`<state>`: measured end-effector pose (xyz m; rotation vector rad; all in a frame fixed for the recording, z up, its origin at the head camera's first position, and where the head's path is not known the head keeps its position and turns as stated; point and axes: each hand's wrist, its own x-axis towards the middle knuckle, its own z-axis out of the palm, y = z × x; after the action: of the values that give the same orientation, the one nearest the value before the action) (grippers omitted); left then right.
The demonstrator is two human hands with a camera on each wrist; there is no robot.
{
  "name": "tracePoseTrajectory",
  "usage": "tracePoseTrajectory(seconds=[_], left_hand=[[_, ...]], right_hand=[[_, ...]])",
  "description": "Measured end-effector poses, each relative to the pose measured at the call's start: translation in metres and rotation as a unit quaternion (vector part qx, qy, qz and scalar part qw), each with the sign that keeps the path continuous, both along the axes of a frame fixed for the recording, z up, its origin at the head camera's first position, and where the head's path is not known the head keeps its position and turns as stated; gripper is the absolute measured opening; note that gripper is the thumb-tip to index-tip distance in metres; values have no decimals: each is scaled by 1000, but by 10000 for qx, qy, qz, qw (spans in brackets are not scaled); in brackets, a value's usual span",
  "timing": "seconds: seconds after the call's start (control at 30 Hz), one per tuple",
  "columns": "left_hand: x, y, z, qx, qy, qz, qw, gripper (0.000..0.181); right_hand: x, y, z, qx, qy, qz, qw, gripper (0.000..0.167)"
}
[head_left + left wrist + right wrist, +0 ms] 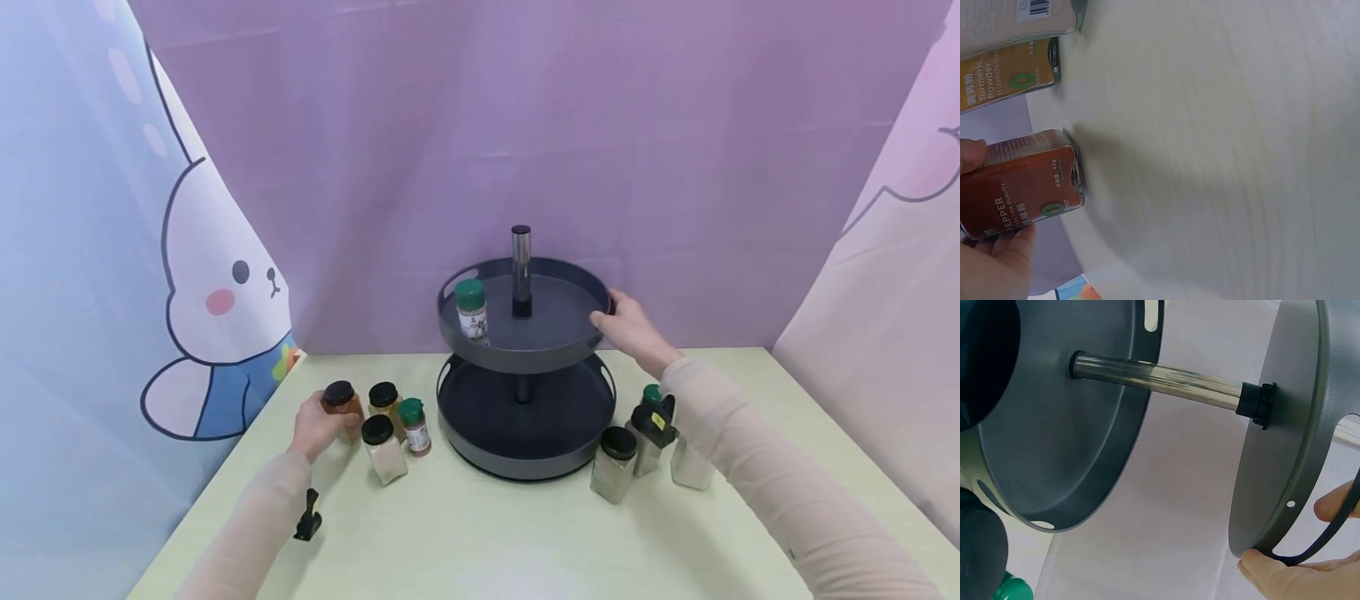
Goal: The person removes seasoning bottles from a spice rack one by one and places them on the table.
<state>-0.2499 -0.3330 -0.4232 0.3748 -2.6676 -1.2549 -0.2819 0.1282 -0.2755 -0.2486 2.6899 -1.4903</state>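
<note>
My left hand [315, 427] grips a black-lidded spice jar of red-brown powder [1019, 190], its label reading "PEPPER". I cannot tell whether its base touches the table. Right of it stand a turmeric jar [1013, 72], a jar of pale powder [386, 460] and a small green-capped shaker [417, 435]. My right hand [636, 332] holds the right edge of the upper tray [525, 360] of a dark two-tier rack. In the right wrist view, thumb and fingers [1263, 569] are at the tray's cut-out handle. A green-capped bottle [472, 312] stands on that tray's left side.
The lower tray [525, 462] sits on the pale table [480, 533]. To its right stand a black-lidded jar [613, 477] and other bottles, partly hidden by the right sleeve and wrist camera [654, 423]. A purple curtain [360, 208] hangs behind.
</note>
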Motion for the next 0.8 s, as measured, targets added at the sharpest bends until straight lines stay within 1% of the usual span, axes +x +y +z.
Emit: tracePoseTrajectory(seconds=[0.23, 0.47, 0.7, 0.8], left_hand=[[-1, 1, -2, 29, -11, 25, 10000, 53], [-1, 1, -5, 32, -12, 145, 9999, 49], [0, 0, -7, -13, 80, 160, 9998, 49], [1, 1, -8, 59, 93, 133, 9999, 50]], right_hand=[[0, 0, 0, 13, -35, -30, 10000, 63], [0, -1, 0, -17, 0, -2, 10000, 63], [1, -1, 1, -51, -41, 5, 10000, 62], [1, 0, 0, -97, -45, 11, 9999, 62]])
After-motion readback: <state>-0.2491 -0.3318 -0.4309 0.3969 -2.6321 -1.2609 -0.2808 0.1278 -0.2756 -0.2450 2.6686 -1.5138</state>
